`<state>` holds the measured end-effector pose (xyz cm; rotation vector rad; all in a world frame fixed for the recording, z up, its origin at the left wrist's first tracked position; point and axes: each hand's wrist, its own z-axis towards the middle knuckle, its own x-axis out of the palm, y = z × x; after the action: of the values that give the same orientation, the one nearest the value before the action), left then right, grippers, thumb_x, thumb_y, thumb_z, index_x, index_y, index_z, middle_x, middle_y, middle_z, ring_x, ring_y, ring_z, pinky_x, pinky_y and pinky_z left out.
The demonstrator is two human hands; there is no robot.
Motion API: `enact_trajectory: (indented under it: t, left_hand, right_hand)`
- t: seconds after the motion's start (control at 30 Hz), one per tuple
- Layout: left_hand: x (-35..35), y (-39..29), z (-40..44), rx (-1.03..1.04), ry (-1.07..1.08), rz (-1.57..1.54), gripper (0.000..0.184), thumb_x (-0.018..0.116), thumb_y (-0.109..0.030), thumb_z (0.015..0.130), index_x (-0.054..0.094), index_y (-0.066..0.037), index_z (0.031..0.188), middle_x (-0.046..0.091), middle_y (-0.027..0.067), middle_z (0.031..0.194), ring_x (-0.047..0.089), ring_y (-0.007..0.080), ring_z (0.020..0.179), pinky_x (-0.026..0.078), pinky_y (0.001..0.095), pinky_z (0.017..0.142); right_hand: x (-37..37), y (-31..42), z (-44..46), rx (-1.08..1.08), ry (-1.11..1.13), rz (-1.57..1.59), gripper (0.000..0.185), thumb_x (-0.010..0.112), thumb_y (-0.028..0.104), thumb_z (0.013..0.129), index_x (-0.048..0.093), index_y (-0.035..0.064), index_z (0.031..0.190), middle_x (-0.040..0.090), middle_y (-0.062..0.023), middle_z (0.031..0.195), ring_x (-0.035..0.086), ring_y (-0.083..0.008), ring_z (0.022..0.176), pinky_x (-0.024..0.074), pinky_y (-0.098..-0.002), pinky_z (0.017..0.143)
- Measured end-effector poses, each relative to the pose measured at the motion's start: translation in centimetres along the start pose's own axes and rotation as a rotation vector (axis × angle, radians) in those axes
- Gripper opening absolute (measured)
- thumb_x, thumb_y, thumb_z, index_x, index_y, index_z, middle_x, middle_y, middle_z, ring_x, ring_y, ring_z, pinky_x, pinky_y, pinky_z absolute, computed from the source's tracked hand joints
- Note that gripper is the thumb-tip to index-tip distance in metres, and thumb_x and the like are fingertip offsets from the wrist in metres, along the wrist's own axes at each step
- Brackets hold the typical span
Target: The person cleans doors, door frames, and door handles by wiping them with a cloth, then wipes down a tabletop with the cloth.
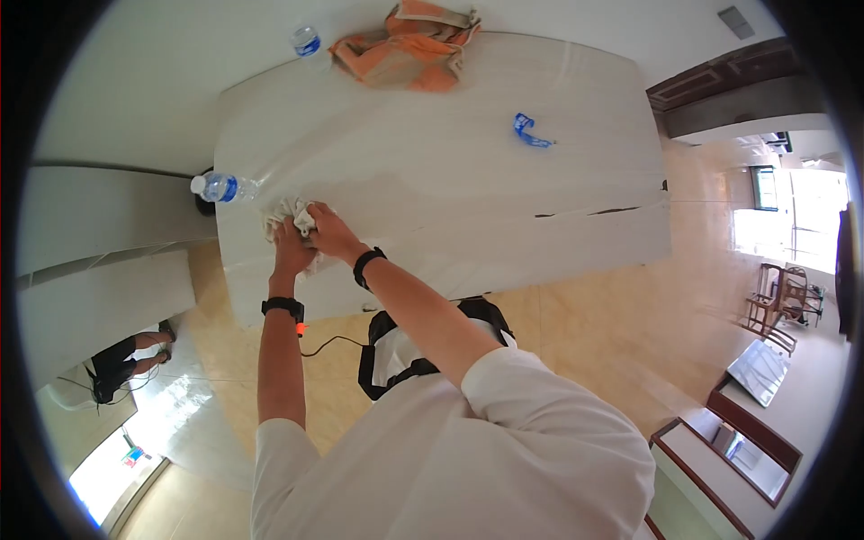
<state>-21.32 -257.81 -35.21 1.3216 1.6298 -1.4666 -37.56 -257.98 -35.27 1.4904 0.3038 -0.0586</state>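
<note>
Both hands are together at the left part of a white tabletop (432, 180), on a crumpled whitish cloth (290, 210). My left hand (292, 247) grips the cloth from the near side, its fingers bent into the folds. Beside it on the right, my right hand (331, 236) is closed on the same cloth. Some fingertips are hidden in the folds. Just beyond the cloth, a clear plastic bottle (220, 188) with a blue label and white cap lies on its side at the table's left edge.
An orange and brown cloth (414, 49) lies at the far edge, with another bottle (306, 41) to its left. A blue plastic strip (529, 131) is on the right half. Wooden chairs (781, 292) stand far right; a seated person (121, 364) is at left.
</note>
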Motion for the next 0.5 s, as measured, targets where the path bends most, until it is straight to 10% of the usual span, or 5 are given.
enact_trajectory:
  t: [0.23,0.5]
  left_hand:
    - [2.5,-9.3,0.9,0.045,-0.011,-0.08,0.064,0.077,-0.006,0.071,0.045,-0.008,0.126,0.051,0.0209,0.129,0.053,0.0446,0.116,0.047,0.0496,0.095]
    - [5.4,-24.1,3.9,0.216,0.079,0.003,0.059,0.073,0.0,0.07,0.05,-0.008,0.124,0.059,0.0214,0.12,0.055,0.0424,0.116,0.049,0.0495,0.092]
  right_hand:
    - [-11.0,-1.1,-3.2,0.193,0.019,0.048,0.046,0.059,0.003,0.074,0.054,-0.0006,0.119,0.063,-0.0286,0.109,0.058,-0.047,0.109,0.0481,-0.0495,0.092]
    - [-22.9,-6.0,-7.6,0.234,-0.221,-0.014,0.045,0.06,0.007,0.072,0.056,0.0009,0.117,0.066,-0.0275,0.096,0.061,-0.0486,0.097,0.0496,-0.0537,0.085]
